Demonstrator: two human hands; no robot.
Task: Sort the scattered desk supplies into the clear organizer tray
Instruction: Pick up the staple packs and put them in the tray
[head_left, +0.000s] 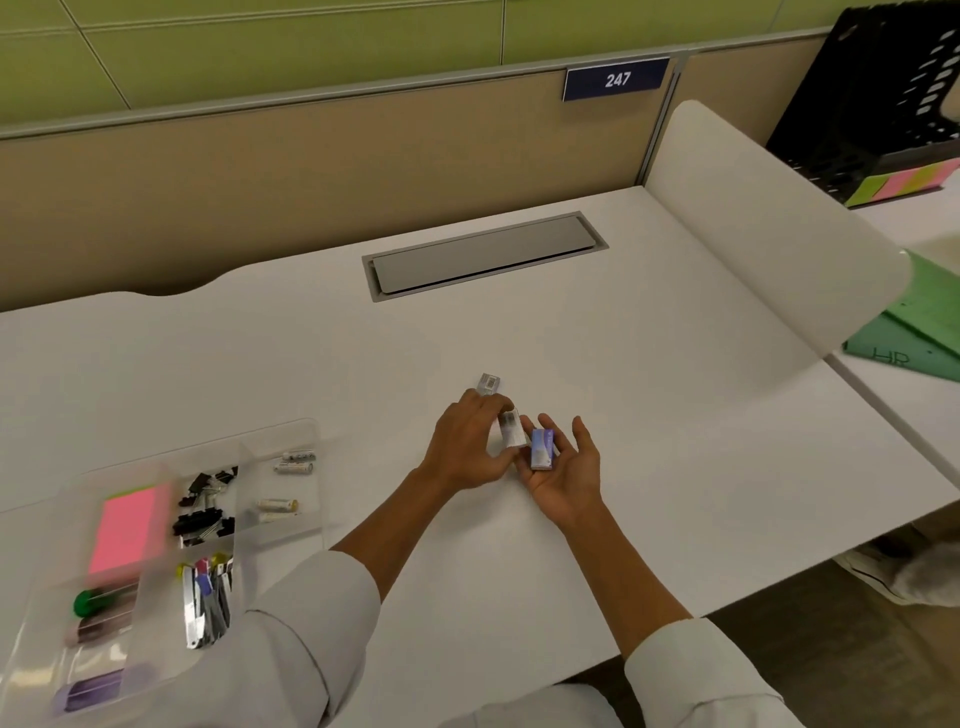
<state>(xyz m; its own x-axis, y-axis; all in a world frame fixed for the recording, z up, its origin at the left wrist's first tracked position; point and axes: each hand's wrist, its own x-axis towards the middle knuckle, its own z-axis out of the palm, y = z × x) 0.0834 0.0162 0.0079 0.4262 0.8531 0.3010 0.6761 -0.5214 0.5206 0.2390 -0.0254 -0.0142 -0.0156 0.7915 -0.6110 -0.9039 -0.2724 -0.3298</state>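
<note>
1. The left hand (465, 449) pinches a small pale box (510, 428) between thumb and fingers, in the middle of the white desk (649, 415).
2. The right hand (563, 467) lies palm up with its fingers spread. A small blue box (543, 449) rests on those fingers, not squeezed.
3. One more little clear box (489, 383) sits on the desk just past the left hand's fingertips.
4. These boxes look small, light and stiff, maybe boxes of staples. They should be easy to lift.
5. I think the best place to hold one is on its two long flat sides. Their smooth faces could slip, and the blue one could slide off the open palm if the hand tips.
6. The clear organizer tray (306, 431) is at the near left of the desk, well apart from the hands.
7. It already holds pink sticky notes (124, 530), black clips (202, 512), small batteries (283, 486) and markers (98, 603).
8. The tray is blurry, so I cannot tell which part has room for the boxes.
9. The desk between the hands and the tray is bare, so the way over is open.
10. The tray's thin walls are see-through and easy to bump. The near desk edge is close to the tray too, so a dropped box could fall off.
</note>
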